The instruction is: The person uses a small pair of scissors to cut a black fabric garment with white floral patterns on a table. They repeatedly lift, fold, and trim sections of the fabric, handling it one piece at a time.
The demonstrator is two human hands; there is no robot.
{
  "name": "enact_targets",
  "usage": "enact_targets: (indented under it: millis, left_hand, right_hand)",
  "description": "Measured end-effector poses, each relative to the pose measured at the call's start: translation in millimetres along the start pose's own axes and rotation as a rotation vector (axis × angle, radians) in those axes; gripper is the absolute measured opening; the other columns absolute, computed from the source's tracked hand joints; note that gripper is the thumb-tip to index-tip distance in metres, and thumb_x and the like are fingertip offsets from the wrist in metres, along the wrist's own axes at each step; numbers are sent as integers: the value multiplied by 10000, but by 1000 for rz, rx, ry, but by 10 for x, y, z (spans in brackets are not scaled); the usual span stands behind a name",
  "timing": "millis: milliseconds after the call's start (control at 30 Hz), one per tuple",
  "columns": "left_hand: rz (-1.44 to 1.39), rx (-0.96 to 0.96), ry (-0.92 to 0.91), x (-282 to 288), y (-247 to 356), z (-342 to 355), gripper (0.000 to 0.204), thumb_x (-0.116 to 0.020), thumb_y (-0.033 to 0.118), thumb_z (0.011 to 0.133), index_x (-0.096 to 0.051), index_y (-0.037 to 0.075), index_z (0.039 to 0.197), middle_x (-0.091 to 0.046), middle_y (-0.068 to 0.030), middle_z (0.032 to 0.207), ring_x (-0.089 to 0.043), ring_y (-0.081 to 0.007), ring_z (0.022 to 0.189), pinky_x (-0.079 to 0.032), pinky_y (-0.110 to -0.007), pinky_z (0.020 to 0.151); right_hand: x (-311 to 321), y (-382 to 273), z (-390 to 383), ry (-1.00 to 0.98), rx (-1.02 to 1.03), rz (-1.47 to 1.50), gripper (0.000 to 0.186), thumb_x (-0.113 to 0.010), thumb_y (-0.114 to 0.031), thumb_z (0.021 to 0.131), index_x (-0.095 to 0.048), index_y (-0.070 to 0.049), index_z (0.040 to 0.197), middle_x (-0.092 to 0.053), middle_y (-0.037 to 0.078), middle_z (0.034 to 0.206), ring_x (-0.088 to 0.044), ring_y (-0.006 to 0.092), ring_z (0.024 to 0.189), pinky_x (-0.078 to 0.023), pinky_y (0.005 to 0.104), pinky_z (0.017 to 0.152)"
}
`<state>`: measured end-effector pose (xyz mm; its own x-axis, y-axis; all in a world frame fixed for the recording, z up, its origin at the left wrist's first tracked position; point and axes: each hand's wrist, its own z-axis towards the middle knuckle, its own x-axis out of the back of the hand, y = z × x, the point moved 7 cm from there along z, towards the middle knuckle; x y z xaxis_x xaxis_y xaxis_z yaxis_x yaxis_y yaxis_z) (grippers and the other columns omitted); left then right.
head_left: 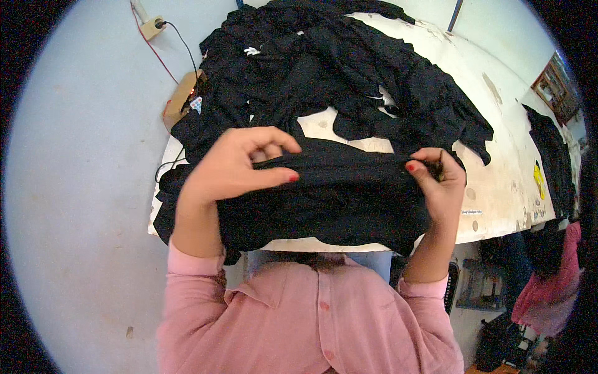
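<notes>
A black garment (336, 199) lies spread across the near edge of the pale table, its upper edge folded into a long straight ridge. My left hand (233, 162) is over the garment's left part, thumb and forefinger apart with black cloth showing in the gap. The other fingers of that hand curl inward, partly hidden. At the right end of the ridge, my right hand (447, 187) pinches the cloth between thumb and fingers. Just beyond the garment sits a large heap of black clothes (317, 75), with small white tags showing in it.
The pale table (504, 206) extends to the right. A brown cardboard box (180, 103) stands by the wall at the left, below a power socket (151, 28) with a cord. More dark cloth (551, 156) hangs at the far right, near a person's pink sleeve (548, 287).
</notes>
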<state>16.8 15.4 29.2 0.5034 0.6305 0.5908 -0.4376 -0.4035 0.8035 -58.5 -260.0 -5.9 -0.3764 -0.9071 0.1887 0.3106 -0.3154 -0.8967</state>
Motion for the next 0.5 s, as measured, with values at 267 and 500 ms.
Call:
enact_targets:
  millis: [267, 500]
  left_hand:
    - [116, 67, 218, 742, -411, -184, 151, -713, 96, 760, -638, 23, 869, -574, 34, 750, -502, -37, 678, -407, -209, 605]
    - [-62, 133, 110, 862, -433, -316, 185, -735, 163, 791, -629, 24, 851, -581, 39, 765, -512, -31, 703, -412, -204, 619]
  right_hand:
    - [634, 179, 41, 226, -20, -148, 106, -699, -62, 814, -659, -21, 902, -654, 23, 838, -581, 102, 785, -452, 233, 745]
    - [1021, 366, 145, 313, -26, -280, 139, -679, -114, 851, -654, -7, 936, -658, 36, 889, -566, 105, 847, -439, 235, 776]
